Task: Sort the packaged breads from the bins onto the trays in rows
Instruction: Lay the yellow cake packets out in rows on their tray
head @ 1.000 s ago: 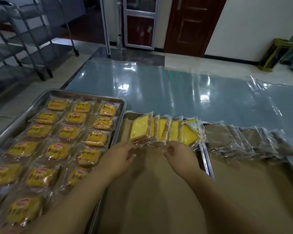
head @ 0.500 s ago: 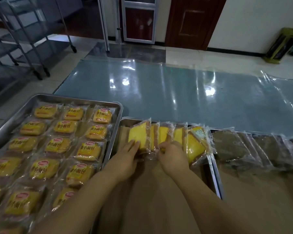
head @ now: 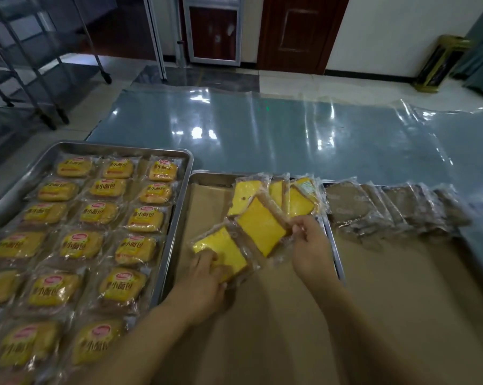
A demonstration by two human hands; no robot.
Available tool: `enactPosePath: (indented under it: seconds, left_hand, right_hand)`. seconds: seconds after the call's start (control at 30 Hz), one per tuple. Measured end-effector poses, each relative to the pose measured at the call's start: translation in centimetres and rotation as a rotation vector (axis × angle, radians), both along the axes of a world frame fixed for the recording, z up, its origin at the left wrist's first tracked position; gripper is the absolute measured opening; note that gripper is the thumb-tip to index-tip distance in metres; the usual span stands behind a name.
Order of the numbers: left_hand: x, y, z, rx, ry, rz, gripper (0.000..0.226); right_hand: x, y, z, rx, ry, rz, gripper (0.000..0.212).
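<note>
Brown paper (head: 276, 329) lines the middle tray (head: 176, 232), and both hands work over it. Left hand (head: 204, 284) has its fingers closed on one yellow slice pack (head: 223, 252) lying flat near the tray's left side. Right hand (head: 311, 247) pinches the edge of a second slice pack (head: 261, 226), tilted just above the paper. Beyond them three more yellow packs (head: 287, 195) lean together at the tray's far end. Left tray (head: 21, 176) carries labelled buns (head: 98, 213) in three columns, seven rows showing. To the right, a row of dark packs (head: 396, 209) overlaps, too blurred to count. Glossy plastic sheet (head: 262, 134) lies farther off.
</note>
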State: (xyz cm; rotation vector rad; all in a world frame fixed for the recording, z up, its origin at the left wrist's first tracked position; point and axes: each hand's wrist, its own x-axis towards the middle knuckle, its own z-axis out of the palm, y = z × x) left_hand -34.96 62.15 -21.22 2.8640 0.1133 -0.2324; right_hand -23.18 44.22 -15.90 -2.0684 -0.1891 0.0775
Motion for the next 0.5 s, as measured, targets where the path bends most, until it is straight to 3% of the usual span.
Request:
enactPosePath:
  seconds: [0.23, 0.33, 0.43, 0.5]
  left_hand:
    - [-2.2, -0.7, 0.2, 0.102, 0.091, -0.065, 0.038]
    - [-3.1, -1.6, 1.3, 0.189, 0.078, -0.072, 0.036]
    - [-4.3, -2.7, 2.1, 0.245, 0.09, -0.068, 0.033]
    - [-4.9, -3.3, 2.0, 0.246, 0.107, -0.038, 0.032]
  right_hand:
    - [-2.0, -5.4, -0.1, 0.072, 0.209, 0.042, 0.027]
    - [-2.9, -7.1, -0.5, -0.008, 0.279, 0.134, 0.032]
    - [-3.5, -8.2, -0.8, -0.276, 0.269, 0.255, 0.029]
    - [-3.9, -8.5, -1.0, -0.658, 0.166, 0.347, 0.019]
